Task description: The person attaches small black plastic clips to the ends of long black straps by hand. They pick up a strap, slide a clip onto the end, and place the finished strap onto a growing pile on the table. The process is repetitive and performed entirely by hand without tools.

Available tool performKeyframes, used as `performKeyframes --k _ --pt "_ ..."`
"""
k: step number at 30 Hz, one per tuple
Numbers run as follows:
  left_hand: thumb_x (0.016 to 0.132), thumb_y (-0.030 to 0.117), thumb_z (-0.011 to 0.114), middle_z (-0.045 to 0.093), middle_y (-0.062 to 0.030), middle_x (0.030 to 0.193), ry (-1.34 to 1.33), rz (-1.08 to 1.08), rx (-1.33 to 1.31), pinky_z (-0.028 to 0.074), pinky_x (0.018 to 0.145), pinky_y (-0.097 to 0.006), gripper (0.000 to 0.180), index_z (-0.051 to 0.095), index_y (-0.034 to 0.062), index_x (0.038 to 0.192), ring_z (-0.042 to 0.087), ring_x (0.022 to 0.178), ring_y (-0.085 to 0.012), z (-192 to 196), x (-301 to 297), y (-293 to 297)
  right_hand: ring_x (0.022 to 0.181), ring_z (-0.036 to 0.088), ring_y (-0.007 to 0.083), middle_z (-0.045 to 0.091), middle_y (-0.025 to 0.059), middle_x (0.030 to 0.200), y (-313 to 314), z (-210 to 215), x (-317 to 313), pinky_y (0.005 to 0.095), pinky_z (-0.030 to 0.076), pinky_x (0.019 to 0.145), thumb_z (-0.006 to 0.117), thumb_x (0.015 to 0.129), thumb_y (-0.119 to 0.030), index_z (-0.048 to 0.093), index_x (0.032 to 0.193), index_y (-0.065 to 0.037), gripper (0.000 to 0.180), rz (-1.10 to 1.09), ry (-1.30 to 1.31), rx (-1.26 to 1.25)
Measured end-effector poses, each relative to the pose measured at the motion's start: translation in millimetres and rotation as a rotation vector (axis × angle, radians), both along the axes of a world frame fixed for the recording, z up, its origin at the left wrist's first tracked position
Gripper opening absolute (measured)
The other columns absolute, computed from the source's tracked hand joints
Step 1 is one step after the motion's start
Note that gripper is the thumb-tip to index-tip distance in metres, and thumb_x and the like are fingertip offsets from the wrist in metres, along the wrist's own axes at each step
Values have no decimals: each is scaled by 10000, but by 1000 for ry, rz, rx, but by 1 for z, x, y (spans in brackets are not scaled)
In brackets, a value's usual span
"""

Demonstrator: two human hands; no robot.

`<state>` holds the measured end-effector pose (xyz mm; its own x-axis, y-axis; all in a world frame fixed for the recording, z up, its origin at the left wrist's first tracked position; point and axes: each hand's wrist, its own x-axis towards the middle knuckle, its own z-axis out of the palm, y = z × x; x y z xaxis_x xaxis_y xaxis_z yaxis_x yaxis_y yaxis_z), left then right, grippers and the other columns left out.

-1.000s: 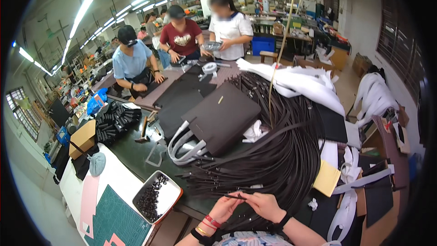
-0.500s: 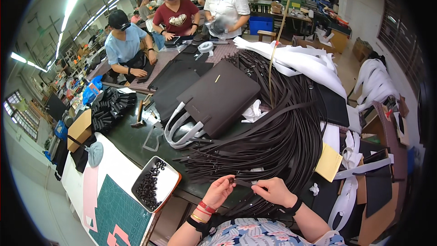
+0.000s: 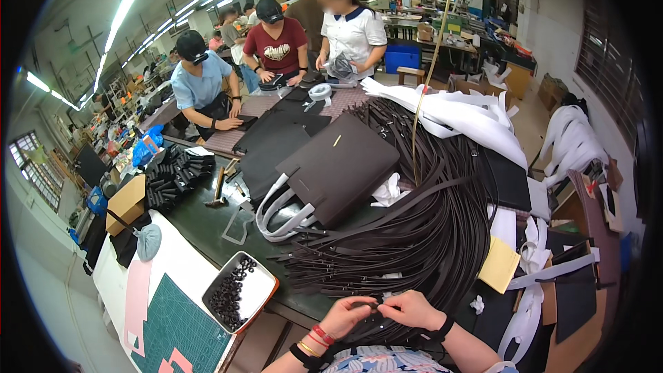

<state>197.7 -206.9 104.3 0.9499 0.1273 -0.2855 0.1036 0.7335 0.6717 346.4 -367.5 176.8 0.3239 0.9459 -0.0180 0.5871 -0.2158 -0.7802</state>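
My left hand (image 3: 347, 316) pinches a small dark loop, mostly hidden by the fingertips. My right hand (image 3: 416, 311) is closed beside it, its fingertips on the end of a dark strap (image 3: 376, 303). The two hands meet over the table's near edge; whether the strap passes through the loop I cannot tell. Just beyond them lies a large heap of long dark brown straps (image 3: 442, 235). Left of my hands stands a white tray (image 3: 261, 278) with an orange outside, holding many small dark loops (image 3: 231, 297).
A dark brown handbag (image 3: 338, 166) with wrapped handles lies mid-table. A hammer (image 3: 218, 193) and a pile of black pieces (image 3: 173, 176) are farther left. A green cutting mat (image 3: 179, 318) lies near left. White strips (image 3: 449, 117) and a yellow pad (image 3: 498, 265) sit right. Three people stand across the table.
My hands have come together, and the small loop in the left has met the strap end at the right fingertips. The view has shifted slightly. Across the table, the person in light blue has moved their hands.
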Motion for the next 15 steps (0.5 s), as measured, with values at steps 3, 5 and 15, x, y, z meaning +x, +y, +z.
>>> performKeyframes --k 3,5,15 --pt "902 46 622 645 -62 1076 35 43 -137 487 837 -237 269 613 -4 1166 603 940 -116 -11 5 -5 621 630 276 631 87 677 8 -4 -1 353 484 555 589 885 -300 668 833 -95 225 18 20 70" --pt "911 68 618 648 -51 1062 13 88 -145 479 830 -226 261 617 6 1164 598 927 -110 -2 11 -1 674 643 280 653 85 744 10 -1 1 360 494 585 599 881 -285 660 899 -86 209 29 -57 59" --pt "908 89 631 632 -55 1105 72 98 -25 473 876 -246 297 607 12 1194 593 979 -128 -11 21 -15 689 646 277 665 70 761 8 -33 5 364 497 630 634 838 -177 639 846 -93 84 -159 -223 230"
